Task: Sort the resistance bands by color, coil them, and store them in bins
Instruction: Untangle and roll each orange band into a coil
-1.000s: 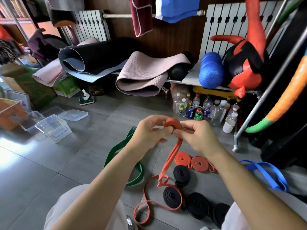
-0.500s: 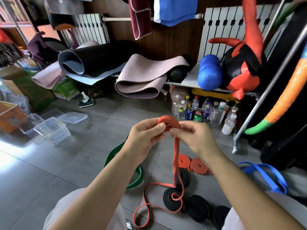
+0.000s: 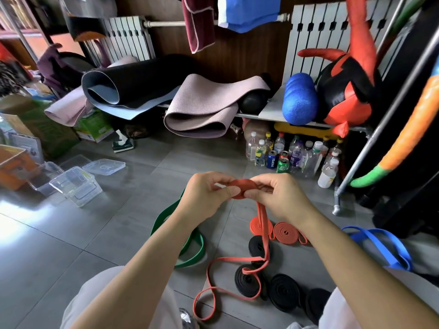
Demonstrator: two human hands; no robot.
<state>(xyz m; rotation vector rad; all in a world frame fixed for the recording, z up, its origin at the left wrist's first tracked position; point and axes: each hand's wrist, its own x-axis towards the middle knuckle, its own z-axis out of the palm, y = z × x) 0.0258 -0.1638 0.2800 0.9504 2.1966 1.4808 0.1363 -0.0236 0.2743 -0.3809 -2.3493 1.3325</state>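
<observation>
Well left of the orange band (image 3: 244, 188), clear bins (image 3: 76, 186) are sitting on the floor. The left hand (image 3: 209, 193) is pinching one side of the band's half-wound coil and the right hand (image 3: 278, 195) is pinching the other, while its loose tail is trailing down across the black coils (image 3: 282, 290) below. Coiling seems to be in hand; next, the tail likely needs winding on under even tension. Far right of it, a blue band (image 3: 384, 243) is lying uncoiled.

L hand (image 3: 207, 197), R hand (image 3: 279, 198) prob. pinch orange band (image 3: 243, 184) coil.
</observation>
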